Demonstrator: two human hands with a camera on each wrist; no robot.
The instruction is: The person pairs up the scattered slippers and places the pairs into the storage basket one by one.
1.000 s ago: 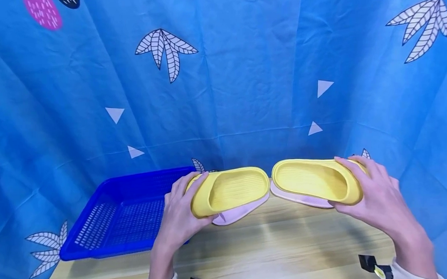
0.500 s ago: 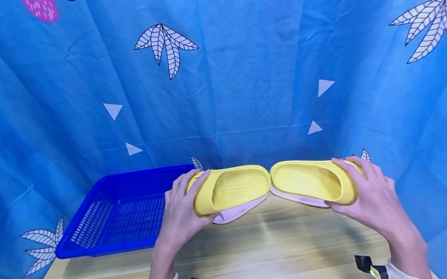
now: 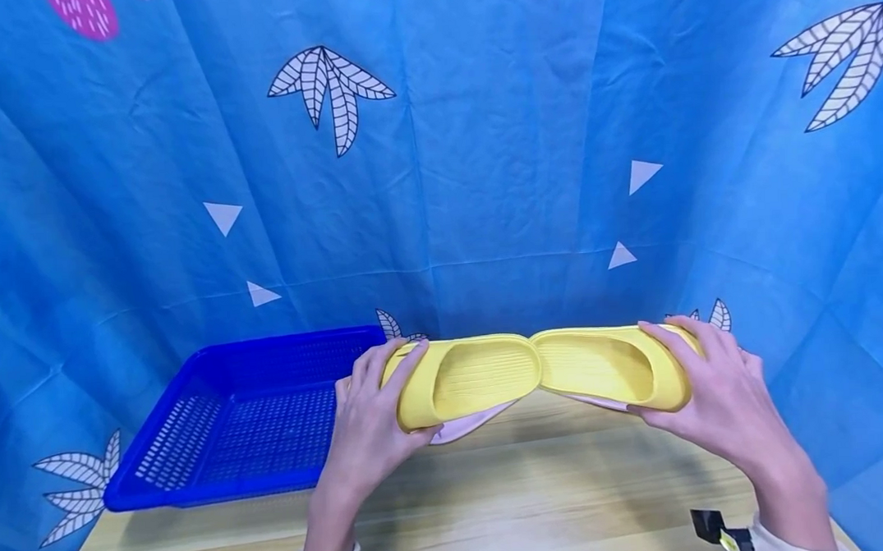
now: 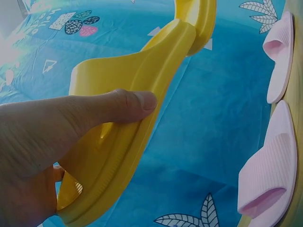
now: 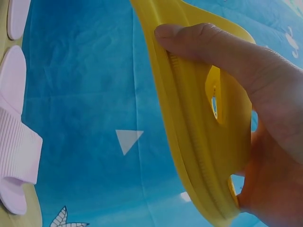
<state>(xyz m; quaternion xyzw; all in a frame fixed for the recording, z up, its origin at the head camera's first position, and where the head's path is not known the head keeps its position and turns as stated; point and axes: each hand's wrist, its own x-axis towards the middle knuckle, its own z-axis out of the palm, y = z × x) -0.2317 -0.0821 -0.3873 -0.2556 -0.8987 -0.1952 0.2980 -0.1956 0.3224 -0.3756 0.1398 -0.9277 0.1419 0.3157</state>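
My left hand [image 3: 374,418] grips a yellow slipper [image 3: 483,376] at its strap end, with the thumb along the sole edge in the left wrist view. A matching yellow slipper [image 3: 601,363] is held the same way by my right hand [image 3: 716,395]. Both are raised above the table and tilted so their insoles show in the head view. Their heel ends meet in the middle, the left one slightly overlapping the right. Behind and below them, a pair of pink slippers [image 4: 270,165] lies on the table, mostly hidden in the head view.
A blue perforated plastic basket [image 3: 270,423] stands on the left of the wooden table [image 3: 540,493], beside my left hand. A blue patterned curtain [image 3: 482,183] hangs behind the table and around its sides.
My hands have drawn closer together, the right moving left and the left moving right. The yellow slippers' heel ends, apart a second ago, now meet and cover more of the pink slippers.
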